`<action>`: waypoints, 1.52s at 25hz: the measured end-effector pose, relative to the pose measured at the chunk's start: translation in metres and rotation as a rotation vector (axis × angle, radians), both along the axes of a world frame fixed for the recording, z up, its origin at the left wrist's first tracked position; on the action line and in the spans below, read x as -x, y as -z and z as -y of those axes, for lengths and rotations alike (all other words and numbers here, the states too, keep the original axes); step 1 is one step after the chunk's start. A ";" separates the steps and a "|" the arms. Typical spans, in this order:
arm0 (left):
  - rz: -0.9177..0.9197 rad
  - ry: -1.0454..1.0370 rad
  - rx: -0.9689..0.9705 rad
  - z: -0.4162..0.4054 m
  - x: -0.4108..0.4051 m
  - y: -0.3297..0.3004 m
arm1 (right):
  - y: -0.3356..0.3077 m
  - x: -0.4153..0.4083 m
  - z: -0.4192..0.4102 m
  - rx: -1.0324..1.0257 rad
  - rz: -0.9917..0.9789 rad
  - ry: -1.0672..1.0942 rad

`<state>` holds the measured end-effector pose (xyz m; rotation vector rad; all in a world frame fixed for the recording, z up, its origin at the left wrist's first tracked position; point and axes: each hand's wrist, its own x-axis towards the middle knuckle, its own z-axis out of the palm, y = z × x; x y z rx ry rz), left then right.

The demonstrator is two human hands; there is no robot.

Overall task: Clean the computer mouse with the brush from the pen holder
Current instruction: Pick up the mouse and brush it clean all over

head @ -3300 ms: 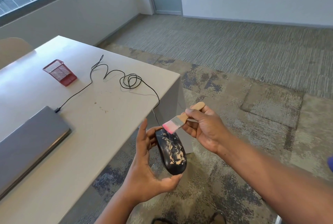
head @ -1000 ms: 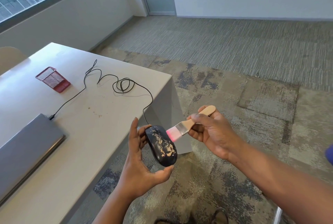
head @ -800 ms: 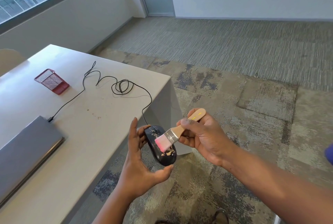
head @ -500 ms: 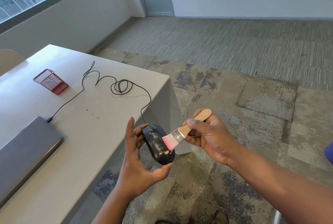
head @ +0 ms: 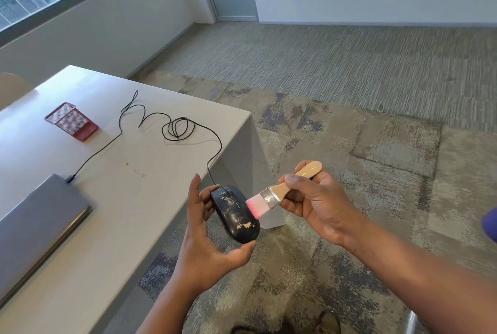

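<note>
A black computer mouse [head: 234,215] with pale specks on its back is held off the table's right edge by my left hand [head: 205,247], thumb under its rear end and fingers behind its left side. My right hand [head: 318,206] grips the wooden handle of a small brush [head: 279,191]. The brush's pink bristles [head: 256,206] touch the mouse's right flank. The red mesh pen holder [head: 70,121] lies on its side on the table, far left.
The mouse's black cable [head: 172,129] coils across the white table [head: 129,199] and plugs into a closed grey laptop [head: 35,223] at the left. Patterned carpet [head: 349,145] lies to the right. A few crumbs [head: 138,172] dot the tabletop.
The brush swept across the mouse's back and has come off to its right side. Fewer pale specks show on the mouse than before. My left hand has kept holding the mouse.
</note>
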<state>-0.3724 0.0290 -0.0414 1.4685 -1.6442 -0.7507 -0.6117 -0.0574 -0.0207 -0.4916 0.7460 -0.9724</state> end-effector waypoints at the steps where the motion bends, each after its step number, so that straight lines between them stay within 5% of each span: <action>1: 0.010 -0.001 -0.003 0.001 0.001 0.000 | -0.004 -0.004 -0.003 0.022 0.021 -0.025; 7: 0.025 -0.024 -0.005 0.002 0.004 -0.002 | -0.011 -0.024 -0.017 0.149 -0.042 -0.090; 21: 0.023 -0.058 -0.023 -0.004 0.003 -0.006 | 0.017 0.015 0.000 0.098 -0.225 -0.038; 27: 0.051 -0.049 -0.040 -0.005 0.005 -0.006 | 0.001 0.013 0.000 0.100 -0.091 -0.014; 38: 0.119 0.045 -0.073 -0.008 0.007 -0.006 | -0.017 -0.013 -0.001 0.151 -0.166 0.005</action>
